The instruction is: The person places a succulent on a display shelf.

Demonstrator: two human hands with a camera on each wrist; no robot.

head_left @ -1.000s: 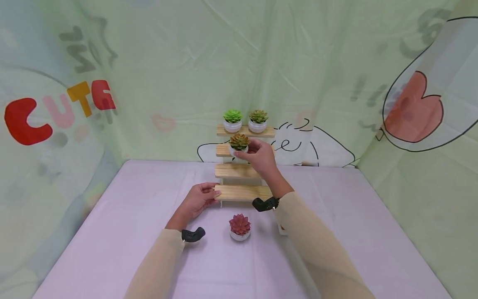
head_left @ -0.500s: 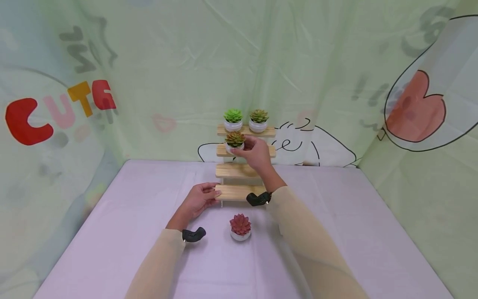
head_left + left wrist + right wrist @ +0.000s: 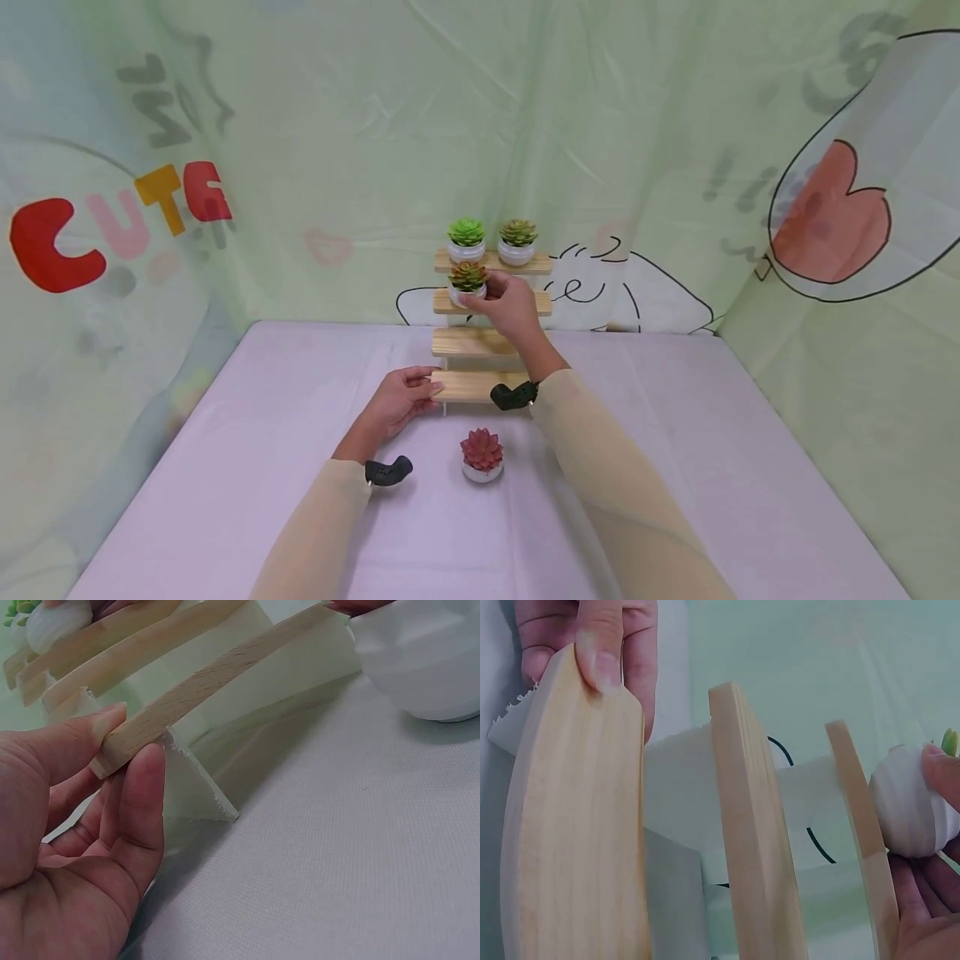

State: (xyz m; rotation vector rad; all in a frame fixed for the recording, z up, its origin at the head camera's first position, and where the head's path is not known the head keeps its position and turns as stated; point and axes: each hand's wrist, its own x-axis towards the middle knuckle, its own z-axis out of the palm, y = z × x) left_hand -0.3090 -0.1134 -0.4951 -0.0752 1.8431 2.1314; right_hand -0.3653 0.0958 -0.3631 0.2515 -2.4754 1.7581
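A stepped wooden shelf rack (image 3: pixel 487 340) with white side supports stands toward the back of the table. My left hand (image 3: pixel 401 402) pinches the left end of its lowest board (image 3: pixel 187 694), thumb on top and fingers beneath. My right hand (image 3: pixel 512 310) grips the white pot of a brown-green succulent (image 3: pixel 468 279) at the left part of the second board from the top. In the right wrist view this pot (image 3: pixel 907 802) is right at the board's surface. On the top board sit a bright green succulent (image 3: pixel 467 240) and an olive succulent (image 3: pixel 517 242).
A red succulent (image 3: pixel 482 454) in a white pot stands on the table in front of the rack, between the forearms. The white-covered table (image 3: pixel 300 367) meets printed curtains (image 3: pixel 360 167) behind and at both sides.
My right hand has carried the brown-green succulent leftward along the second board, to its left part. My left hand keeps its place on the lowest board.
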